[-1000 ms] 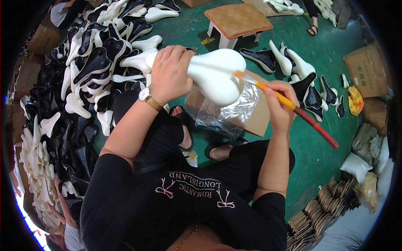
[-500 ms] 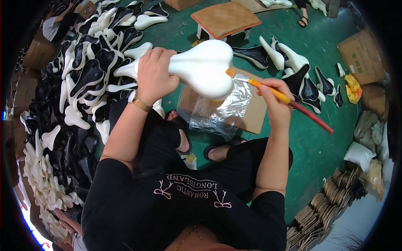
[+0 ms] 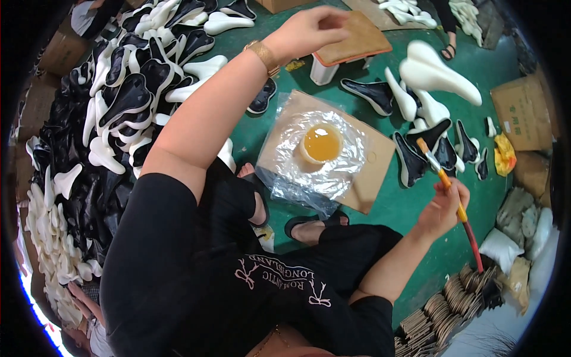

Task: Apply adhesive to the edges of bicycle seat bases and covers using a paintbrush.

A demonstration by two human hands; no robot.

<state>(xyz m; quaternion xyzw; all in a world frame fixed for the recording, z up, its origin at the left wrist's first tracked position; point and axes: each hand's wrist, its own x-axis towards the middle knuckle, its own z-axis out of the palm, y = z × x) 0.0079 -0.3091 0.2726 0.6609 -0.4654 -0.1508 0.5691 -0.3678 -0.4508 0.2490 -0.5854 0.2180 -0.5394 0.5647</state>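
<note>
My right hand (image 3: 443, 208) grips a long paintbrush (image 3: 458, 208) with an orange and red handle, bristles pointing up and left. My left hand (image 3: 306, 30) reaches far forward over a low stool with a brown seat (image 3: 360, 38); it holds nothing, fingers loosely curled. A large white bicycle saddle (image 3: 437, 71) lies on the green floor to the right of the stool, apart from both hands. Between my hands, a small bowl of yellow glue (image 3: 322, 143) sits on crinkled clear plastic (image 3: 333, 178) over a cardboard sheet (image 3: 372, 184).
A big heap of black and white saddle parts (image 3: 131, 95) fills the left side. More saddles (image 3: 416, 157) lie right of the cardboard. Cardboard boxes (image 3: 523, 113) and stacked brown pieces (image 3: 452, 300) stand at the right. Another person's sandalled foot (image 3: 447, 52) shows at the top.
My left hand has let go of the white saddle, which now lies on the floor at the right. My right hand with the brush has dropped lower and moved right.
</note>
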